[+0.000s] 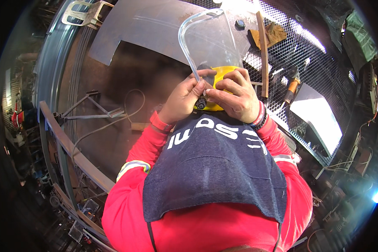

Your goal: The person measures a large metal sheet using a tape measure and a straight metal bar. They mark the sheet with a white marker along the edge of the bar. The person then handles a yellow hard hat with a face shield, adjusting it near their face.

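A face shield (223, 72) with a clear curved visor (210, 38) and a yellow brow guard is held between both hands in front of my chest, its visor pointing away from me. My left hand (181, 97) is closed on the visor's left lower corner, thumb and fingers pinching near the rim. The fingers of my right hand (238, 95) curl over the yellow guard and meet the left fingertips at its left side. Just below them a black ribbed knob (201, 103) shows. What lies between the fingertips is hidden.
Beyond the shield lies a large metal sheet (151, 31) with a cut-out. On the mesh table (296, 40) at right are work gloves (275, 35), a rusty bar (262, 54), an orange angle grinder (293, 86) and a bent metal piece (317, 113). A cable (101, 124) loops at left.
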`<action>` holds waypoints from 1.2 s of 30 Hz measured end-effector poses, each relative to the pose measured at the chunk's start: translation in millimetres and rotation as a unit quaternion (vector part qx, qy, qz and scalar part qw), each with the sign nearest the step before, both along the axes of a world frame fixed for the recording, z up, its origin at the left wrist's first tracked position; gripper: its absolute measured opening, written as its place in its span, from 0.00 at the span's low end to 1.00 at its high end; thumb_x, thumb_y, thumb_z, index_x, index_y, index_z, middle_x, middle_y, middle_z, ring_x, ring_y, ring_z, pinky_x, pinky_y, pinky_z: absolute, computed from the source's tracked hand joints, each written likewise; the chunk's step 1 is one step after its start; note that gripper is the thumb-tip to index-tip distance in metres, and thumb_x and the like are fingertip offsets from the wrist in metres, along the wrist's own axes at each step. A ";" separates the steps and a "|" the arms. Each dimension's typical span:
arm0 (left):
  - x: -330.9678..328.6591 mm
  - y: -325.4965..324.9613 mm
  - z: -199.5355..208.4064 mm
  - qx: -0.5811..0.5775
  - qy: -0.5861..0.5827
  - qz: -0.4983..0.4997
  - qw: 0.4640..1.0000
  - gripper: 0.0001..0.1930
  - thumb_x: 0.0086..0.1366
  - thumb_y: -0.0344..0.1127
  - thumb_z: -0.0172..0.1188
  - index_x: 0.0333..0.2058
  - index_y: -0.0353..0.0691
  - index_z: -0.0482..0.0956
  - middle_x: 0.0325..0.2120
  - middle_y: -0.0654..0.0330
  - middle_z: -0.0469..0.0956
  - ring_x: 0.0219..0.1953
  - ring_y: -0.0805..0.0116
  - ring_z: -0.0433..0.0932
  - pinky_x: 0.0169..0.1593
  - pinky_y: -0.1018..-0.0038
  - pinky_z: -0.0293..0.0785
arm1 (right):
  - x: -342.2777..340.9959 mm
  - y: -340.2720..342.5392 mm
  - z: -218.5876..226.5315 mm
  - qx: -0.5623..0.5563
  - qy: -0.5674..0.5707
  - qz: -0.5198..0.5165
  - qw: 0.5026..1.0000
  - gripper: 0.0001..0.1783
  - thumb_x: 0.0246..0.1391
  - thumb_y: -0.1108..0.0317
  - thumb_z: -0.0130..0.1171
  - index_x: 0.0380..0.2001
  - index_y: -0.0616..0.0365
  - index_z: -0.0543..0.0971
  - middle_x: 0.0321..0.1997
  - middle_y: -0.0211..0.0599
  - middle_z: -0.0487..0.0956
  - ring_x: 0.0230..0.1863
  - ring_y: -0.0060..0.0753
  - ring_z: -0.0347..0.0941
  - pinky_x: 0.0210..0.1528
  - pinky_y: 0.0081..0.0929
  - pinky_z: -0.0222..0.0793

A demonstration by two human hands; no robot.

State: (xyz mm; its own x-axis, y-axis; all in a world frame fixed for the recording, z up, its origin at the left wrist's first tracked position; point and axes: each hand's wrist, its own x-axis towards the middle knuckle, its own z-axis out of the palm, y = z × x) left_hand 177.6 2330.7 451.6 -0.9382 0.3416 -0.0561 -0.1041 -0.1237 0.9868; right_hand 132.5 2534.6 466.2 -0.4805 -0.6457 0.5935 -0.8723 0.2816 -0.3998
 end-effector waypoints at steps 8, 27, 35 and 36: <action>-3.6 3.5 -3.8 -0.031 0.024 0.012 0.999 0.19 0.75 0.39 0.42 0.39 0.31 0.77 0.58 0.50 0.66 0.47 0.72 0.74 0.51 0.75 0.70 | -3.6 5.9 -6.3 -0.021 -0.005 0.009 1.000 0.15 0.38 0.66 0.72 0.32 0.52 0.81 0.32 0.29 0.75 0.40 0.36 0.70 0.47 0.41 0.64; 1.2 6.4 1.8 -0.047 0.000 0.015 0.999 0.19 0.74 0.40 0.43 0.36 0.30 0.78 0.56 0.52 0.70 0.53 0.67 0.70 0.56 0.70 0.65 | -1.8 40.7 -22.9 -0.056 -0.063 -0.032 0.996 0.17 0.39 0.68 0.72 0.37 0.54 0.81 0.37 0.34 0.76 0.42 0.41 0.71 0.44 0.35 0.68; 2.9 7.5 5.0 -0.065 0.060 -0.004 0.996 0.19 0.72 0.44 0.48 0.36 0.32 0.79 0.56 0.49 0.69 0.51 0.68 0.71 0.52 0.72 0.66 | -15.7 58.7 -36.6 -0.160 -0.240 -0.129 0.949 0.27 0.50 0.58 0.69 0.51 0.59 0.76 0.52 0.42 0.71 0.54 0.37 0.69 0.53 0.29 0.67; 3.1 6.2 2.4 -0.034 0.051 -0.007 0.998 0.17 0.72 0.43 0.49 0.36 0.32 0.79 0.57 0.48 0.69 0.50 0.69 0.71 0.50 0.75 0.66 | -20.1 59.6 -44.1 -0.196 -0.276 -0.120 0.933 0.28 0.52 0.57 0.67 0.53 0.59 0.74 0.53 0.42 0.70 0.55 0.36 0.69 0.54 0.29 0.67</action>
